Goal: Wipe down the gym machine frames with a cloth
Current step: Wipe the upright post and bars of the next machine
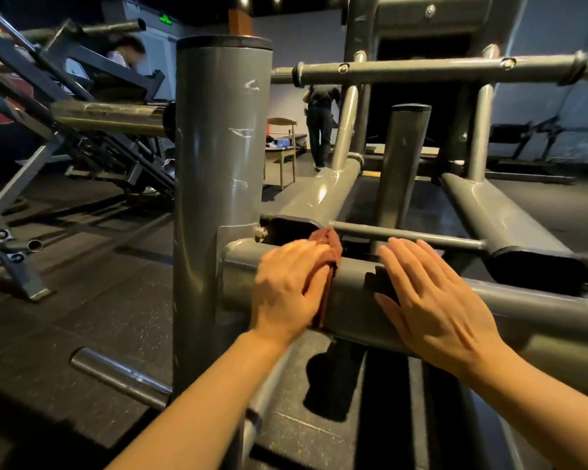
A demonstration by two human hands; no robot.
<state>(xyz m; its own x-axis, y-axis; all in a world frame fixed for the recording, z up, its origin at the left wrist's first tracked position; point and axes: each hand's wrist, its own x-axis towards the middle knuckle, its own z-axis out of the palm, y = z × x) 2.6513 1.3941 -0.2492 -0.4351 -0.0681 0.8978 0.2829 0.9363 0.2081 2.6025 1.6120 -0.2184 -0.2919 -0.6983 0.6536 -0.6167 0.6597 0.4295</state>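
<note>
A grey gym machine frame fills the view. Its thick horizontal tube (350,301) joins a scratched upright post (218,147) on the left. My left hand (286,286) lies over the top of the tube near that joint and holds a reddish-brown cloth (330,247) against the metal. The cloth bunches out past my fingertips and hangs down beside my thumb. My right hand (431,293) rests flat on the same tube a little to the right, fingers straight and spread, holding nothing.
A thin rod (408,236) and bolts run just behind the tube. More grey tubes and an upper crossbar (421,67) stand beyond. A slanted machine (82,130) is on the left. A wooden chair (280,154) and two people (319,130) are farther back on the dark floor.
</note>
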